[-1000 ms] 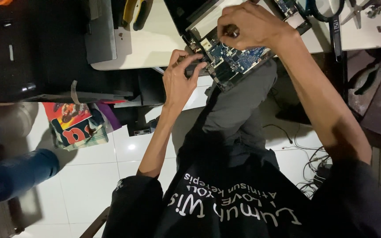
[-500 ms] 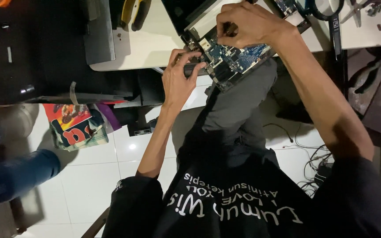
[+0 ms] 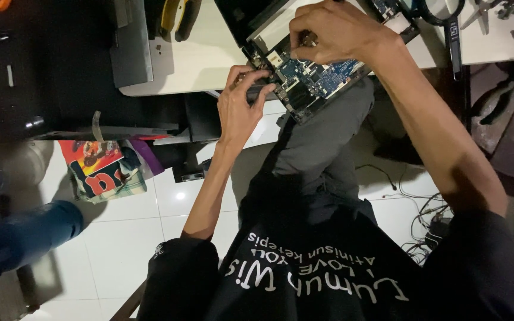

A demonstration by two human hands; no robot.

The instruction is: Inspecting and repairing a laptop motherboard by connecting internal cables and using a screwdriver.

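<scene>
Head view: a person seated at a white table [image 3: 209,59] works on an opened laptop whose blue circuit board [image 3: 319,77] overhangs the table edge above the lap.
Left hand: left hand [image 3: 240,107] grips the near corner of the board, fingers curled over a dark part at its edge, thumb alongside; it is grasping and bracing the board.
Right hand: right hand [image 3: 334,30] is bunched over the board just beyond the left hand, fingertips pinched on a small brownish thing [image 3: 309,39], perhaps a tool tip or a screw; I cannot tell which.
Doing it well: judging from the grip, the left hand should hold the overhanging corner steady while the right keeps its pinch upright and light, so nothing slips onto the floor below.
Nearby: yellow-handled pliers [image 3: 179,15] lie well left of the left hand; a magnifier [image 3: 447,18] lies right of the right hand.
Hidden: the right palm covers the spot worked on; the far end of the laptop is cut off at the top edge; the dark shelf at left is too dim to read.
</scene>
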